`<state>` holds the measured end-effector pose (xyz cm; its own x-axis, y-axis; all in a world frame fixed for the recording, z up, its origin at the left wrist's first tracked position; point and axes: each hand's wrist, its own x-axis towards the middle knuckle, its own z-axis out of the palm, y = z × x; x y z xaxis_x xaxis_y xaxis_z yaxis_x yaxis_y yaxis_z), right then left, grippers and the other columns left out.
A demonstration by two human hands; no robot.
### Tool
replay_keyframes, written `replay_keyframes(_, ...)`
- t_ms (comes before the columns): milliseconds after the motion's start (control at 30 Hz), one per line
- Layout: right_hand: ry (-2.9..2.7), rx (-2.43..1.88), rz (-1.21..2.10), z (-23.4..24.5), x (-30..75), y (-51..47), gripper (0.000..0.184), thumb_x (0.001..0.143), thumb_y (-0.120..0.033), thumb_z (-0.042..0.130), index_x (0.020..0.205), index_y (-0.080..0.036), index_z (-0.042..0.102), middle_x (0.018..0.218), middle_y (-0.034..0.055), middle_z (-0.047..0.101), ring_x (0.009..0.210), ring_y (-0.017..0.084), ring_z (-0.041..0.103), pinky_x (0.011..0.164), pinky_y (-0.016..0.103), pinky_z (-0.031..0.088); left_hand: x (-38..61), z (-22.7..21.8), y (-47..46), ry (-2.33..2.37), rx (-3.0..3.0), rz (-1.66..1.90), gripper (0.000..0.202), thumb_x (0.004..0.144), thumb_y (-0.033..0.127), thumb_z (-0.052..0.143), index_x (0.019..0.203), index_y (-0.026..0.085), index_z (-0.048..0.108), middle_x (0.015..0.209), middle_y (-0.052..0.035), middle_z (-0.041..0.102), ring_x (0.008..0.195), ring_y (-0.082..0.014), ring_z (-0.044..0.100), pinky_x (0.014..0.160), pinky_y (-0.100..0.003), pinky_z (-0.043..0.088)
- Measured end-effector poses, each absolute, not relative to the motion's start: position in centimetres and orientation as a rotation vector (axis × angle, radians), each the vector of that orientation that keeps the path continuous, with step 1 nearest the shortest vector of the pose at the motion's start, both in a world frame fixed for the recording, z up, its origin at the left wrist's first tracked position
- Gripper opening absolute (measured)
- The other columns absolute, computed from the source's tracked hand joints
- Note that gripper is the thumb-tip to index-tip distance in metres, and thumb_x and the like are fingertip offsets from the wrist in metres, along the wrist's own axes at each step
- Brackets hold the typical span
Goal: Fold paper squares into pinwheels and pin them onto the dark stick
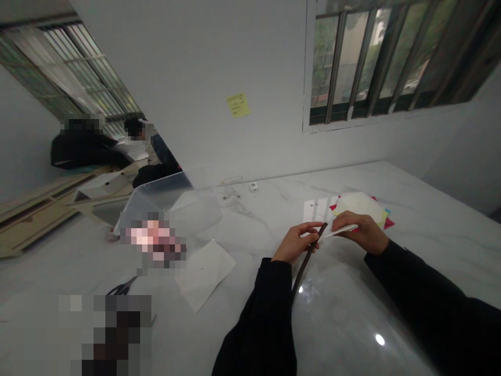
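My left hand (297, 244) is closed around a dark brown, slightly curved strip (302, 274), pinched near its top end. The strip slants down past my left sleeve, which hides its lower part. Just to the right, my right hand (366, 232) grips a thin, flat white piece (341, 231) whose kind I cannot make out. That piece points left, its tip close to the brown strip; whether they touch is unclear. Behind my right hand lies a pale sheet (360, 204) over pieces of coloured paper (389, 223).
A square white paper (205, 274) lies left of my arms, with dark-handled scissors (122, 288) further left. Behind them stands a translucent plastic bin (152, 190). A small white box (253, 186) and a cable (230, 196) sit near the wall. Two people appear at far left.
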<state>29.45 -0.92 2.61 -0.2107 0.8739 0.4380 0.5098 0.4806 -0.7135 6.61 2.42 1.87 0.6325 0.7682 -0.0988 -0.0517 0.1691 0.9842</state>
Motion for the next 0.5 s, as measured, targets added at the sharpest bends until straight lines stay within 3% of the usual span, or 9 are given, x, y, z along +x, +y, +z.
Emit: replay_keyframes(500, -1.879, -1.148, 0.494, 3.08, 29.61, -1.0, 0.024, 0.079, -0.051, 0.069, 0.081, -0.027, 0.076, 0.086, 0.0056, 0.074, 0.089, 0.026, 0.066, 0.081, 0.039, 0.053, 6.35, 2.45, 2.11, 0.647, 1.301, 0.566, 0.046, 0.075, 0.033, 0.069, 0.12, 0.024, 0.066, 0.101, -0.007, 0.06, 0.07, -0.0097, 0.057, 0.066, -0.027, 0.049)
